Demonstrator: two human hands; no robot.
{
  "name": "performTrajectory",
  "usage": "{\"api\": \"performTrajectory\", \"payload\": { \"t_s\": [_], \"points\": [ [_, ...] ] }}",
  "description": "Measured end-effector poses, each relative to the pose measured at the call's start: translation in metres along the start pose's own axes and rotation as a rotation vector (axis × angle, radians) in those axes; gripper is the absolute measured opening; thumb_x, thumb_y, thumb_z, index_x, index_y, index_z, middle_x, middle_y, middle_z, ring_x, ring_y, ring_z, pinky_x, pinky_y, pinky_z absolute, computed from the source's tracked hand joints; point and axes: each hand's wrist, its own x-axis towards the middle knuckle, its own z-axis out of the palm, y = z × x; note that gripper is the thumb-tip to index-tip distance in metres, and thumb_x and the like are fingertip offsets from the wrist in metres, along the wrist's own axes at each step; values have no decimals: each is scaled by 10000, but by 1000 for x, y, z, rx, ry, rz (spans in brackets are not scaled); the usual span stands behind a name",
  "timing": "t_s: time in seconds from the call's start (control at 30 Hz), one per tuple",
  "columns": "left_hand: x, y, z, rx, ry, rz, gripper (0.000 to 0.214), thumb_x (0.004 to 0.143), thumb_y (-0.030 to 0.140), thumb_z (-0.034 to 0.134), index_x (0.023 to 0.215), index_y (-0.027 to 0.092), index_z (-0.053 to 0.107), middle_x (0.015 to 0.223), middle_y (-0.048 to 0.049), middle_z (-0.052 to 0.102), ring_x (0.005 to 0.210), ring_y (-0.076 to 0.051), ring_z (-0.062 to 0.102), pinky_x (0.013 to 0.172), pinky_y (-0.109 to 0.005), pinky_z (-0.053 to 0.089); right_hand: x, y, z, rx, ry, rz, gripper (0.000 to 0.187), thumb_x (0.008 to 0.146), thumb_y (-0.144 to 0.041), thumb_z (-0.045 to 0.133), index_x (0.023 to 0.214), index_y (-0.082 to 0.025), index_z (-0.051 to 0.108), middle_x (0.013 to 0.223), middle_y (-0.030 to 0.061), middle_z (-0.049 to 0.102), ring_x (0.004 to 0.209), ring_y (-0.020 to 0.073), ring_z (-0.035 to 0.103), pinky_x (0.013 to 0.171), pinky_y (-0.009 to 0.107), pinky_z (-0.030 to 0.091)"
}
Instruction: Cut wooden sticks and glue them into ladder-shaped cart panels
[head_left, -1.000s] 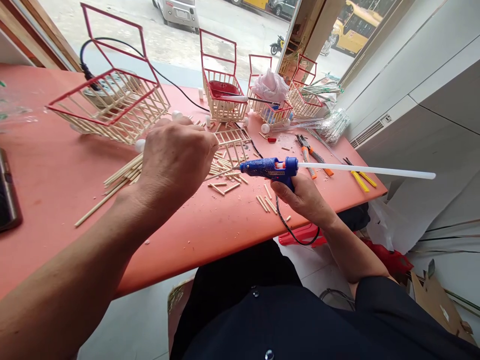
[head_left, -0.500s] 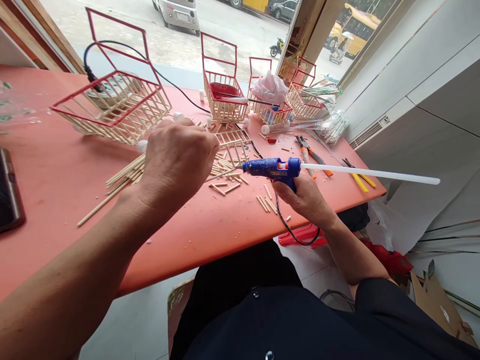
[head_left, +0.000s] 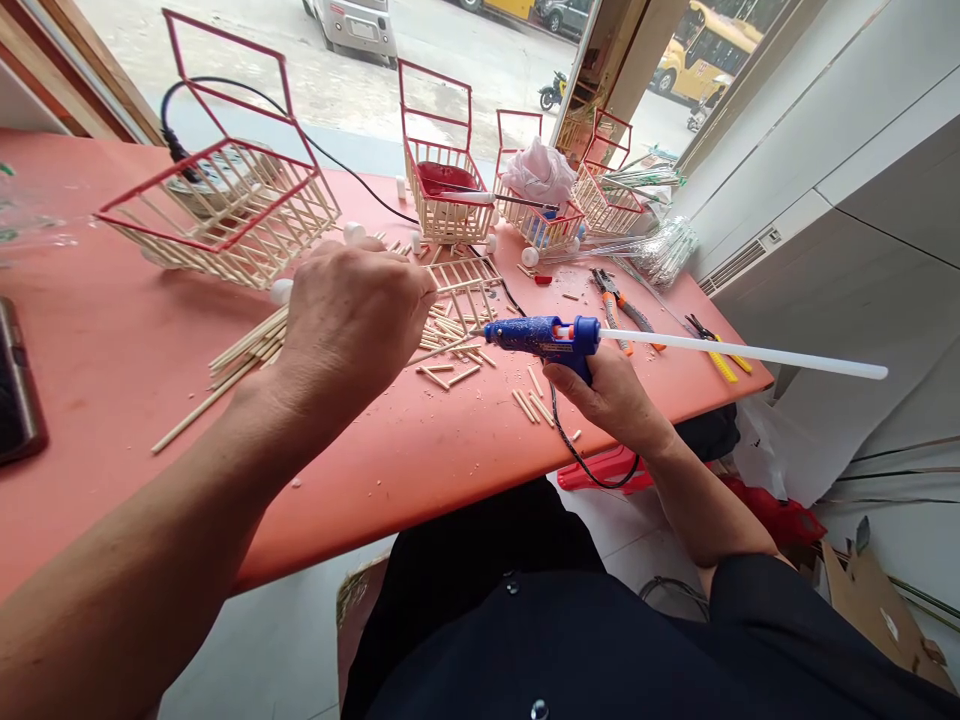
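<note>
My right hand (head_left: 611, 385) is wrapped round the handle of a blue hot glue gun (head_left: 529, 335). A long white glue stick (head_left: 742, 352) juts out of the gun's back. The nozzle points left and meets, or nearly meets, the lower end of a small wooden stick frame (head_left: 466, 276) built like a ladder. My left hand (head_left: 358, 310) is closed at the frame's left end, its fingertips hidden behind the back of the hand. Loose short wooden sticks (head_left: 450, 378) lie below the frame. Longer sticks (head_left: 247, 355) are bundled beside my left wrist.
Red-trimmed stick carts (head_left: 225, 215) stand along the window side, one holding a red bowl (head_left: 448, 180), another a pale cloth (head_left: 538, 172). Orange-handled pliers (head_left: 622, 310) and yellow-handled cutters (head_left: 720, 355) lie at right. A phone (head_left: 16, 385) is at far left. The gun's cord (head_left: 574, 450) hangs over the edge.
Both hands, the frame and the glue gun keep nearly the same places. The view has shifted very slightly, and the glue stick's far end sits a little lower and farther right.
</note>
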Motion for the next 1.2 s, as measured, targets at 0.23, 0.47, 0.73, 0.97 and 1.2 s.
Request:
{"api": "performTrajectory", "payload": {
  "t_s": [0.23, 0.47, 0.73, 0.97, 1.2],
  "points": [
    [2, 3, -1, 125, 26, 64, 329, 886, 208, 490, 557, 223, 486, 676, 2, 239, 616, -161, 190, 653, -345, 277, 1, 1, 6, -35, 27, -27, 408, 1033, -569, 654, 832, -219, 592, 783, 50, 664, 708, 193, 542, 691, 322, 431],
    [-1, 8, -7, 118, -21, 22, 304, 887, 205, 461, 590, 220, 524, 690, -11, 262, 666, -181, 337, 708, -354, 334, -6, -3, 5, -110, 24, -2, 375, 1043, -541, 650, 890, -199, 641, 757, 31, 645, 686, 187, 557, 684, 306, 469],
    [4, 21, -17, 228, -193, -73, 368, 972, 231, 454, 664, 194, 652, 718, -61, 409, 759, -249, 503, 725, -386, 357, -6, -6, 3, -119, 19, -26, 318, 1056, -493, 656, 955, -192, 674, 813, 47, 678, 764, 216, 616, 738, 323, 513],
    [6, 27, -25, 308, -311, -96, 389, 1027, 202, 420, 819, 145, 743, 836, -127, 582, 928, -328, 657, 767, -394, 423, -6, -8, 5, -103, 34, -72, 306, 1072, -501, 656, 993, -205, 666, 834, 43, 671, 801, 229, 641, 799, 342, 527],
    [7, 26, -24, 297, -323, -113, 378, 1030, 201, 437, 841, 139, 758, 859, -142, 633, 963, -344, 684, 813, -417, 469, -9, -9, 7, -105, 25, -39, 297, 1067, -499, 671, 999, -210, 658, 770, 15, 622, 732, 207, 610, 768, 325, 530]
  ]
}}
